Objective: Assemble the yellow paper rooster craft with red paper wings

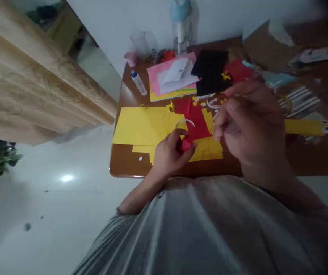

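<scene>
Shot from above of a brown wooden tabletop [125, 164] covered in craft paper, with a pale wall along the top of the frame. A big yellow paper sheet [141, 126] fills the middle left, and a red paper cutout [198, 124] lies over its right part, with a thin curved white paper strip [186, 121] on top. The left hand [171, 152], lower center, pinches a small red paper piece [186, 144] between its fingers, and that piece sits right over the yellow sheet. The right hand [249, 122] hovers just right of the cutout, fingers [223, 114] bunched narrow, though I can't tell if they're holding anything. Up top there's a pink paper stack [155, 76], a black paper sheet [209, 70], a white glue bottle [138, 83], a clear glass [139, 44] and a tall water bottle with a blue top [181, 23]. A yellow paper strip [304, 127] sits at the far right.
</scene>
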Motion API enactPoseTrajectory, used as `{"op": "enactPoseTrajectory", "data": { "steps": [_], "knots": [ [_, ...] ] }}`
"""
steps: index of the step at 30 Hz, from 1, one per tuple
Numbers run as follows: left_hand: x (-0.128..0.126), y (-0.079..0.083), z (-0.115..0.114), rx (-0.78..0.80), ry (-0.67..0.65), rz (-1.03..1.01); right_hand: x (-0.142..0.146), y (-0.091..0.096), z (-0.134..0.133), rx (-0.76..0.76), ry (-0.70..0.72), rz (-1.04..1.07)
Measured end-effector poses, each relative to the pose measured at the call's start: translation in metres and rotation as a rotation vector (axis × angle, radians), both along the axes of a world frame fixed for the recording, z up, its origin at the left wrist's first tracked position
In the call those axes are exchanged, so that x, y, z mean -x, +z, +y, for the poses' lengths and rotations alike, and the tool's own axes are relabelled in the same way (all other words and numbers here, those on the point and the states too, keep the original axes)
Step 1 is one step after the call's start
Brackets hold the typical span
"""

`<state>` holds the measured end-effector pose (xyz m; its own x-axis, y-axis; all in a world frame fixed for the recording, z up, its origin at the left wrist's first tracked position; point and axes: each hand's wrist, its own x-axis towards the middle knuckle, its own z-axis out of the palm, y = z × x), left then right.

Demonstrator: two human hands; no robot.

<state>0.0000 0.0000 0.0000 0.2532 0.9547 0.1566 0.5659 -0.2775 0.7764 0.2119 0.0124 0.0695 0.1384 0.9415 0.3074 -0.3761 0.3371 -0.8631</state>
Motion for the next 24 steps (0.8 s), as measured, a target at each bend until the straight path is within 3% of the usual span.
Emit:
{"op": "enactPoseTrajectory", "data": {
  "steps": [5, 9, 12, 15, 19, 24],
  "knots": [
    [-0.008, -0.012, 0.002, -0.010, 0.096, -0.046, 0.000, -0.013, -0.003, -0.108, 0.000, -0.004],
    [-0.012, -0.015, 0.002, -0.027, 0.140, -0.122, -0.005, -0.020, -0.009, -0.103, -0.068, -0.027],
    [-0.017, -0.019, 0.002, 0.045, 0.142, -0.290, -0.009, -0.035, -0.008, -0.049, -0.057, -0.160],
    [-0.025, -0.026, 0.003, 0.142, 0.123, -0.476, -0.006, -0.060, -0.003, -0.041, -0.024, -0.274],
    [-0.032, -0.038, 0.004, 0.311, 0.052, -0.670, 0.003, -0.093, 0.008, -0.009, -0.029, -0.222],
    [-0.016, -0.050, 0.004, 0.414, -0.062, -0.631, 0.002, -0.110, 0.017, 0.131, 0.040, -0.210]
  ]
}}
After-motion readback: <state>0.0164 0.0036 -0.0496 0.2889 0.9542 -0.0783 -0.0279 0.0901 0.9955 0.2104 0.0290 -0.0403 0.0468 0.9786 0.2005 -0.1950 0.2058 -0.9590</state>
